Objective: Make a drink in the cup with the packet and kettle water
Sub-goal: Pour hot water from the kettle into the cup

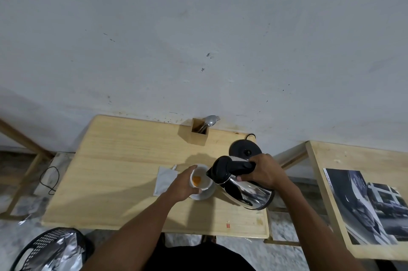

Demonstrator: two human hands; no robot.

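— Head view: what are the hands doing?
— The right hand is clenched around the black handle of the steel kettle, wrist bent, tipping its spout toward the cup.
— And the left?
— The left hand wraps the white cup from its left side, thumb over the rim, tilting it on the saucer. Orange powder lies inside.
— The packet?
— The packet lies flat on the table, just beyond the left hand's knuckles. The kettle base sits behind the right hand.
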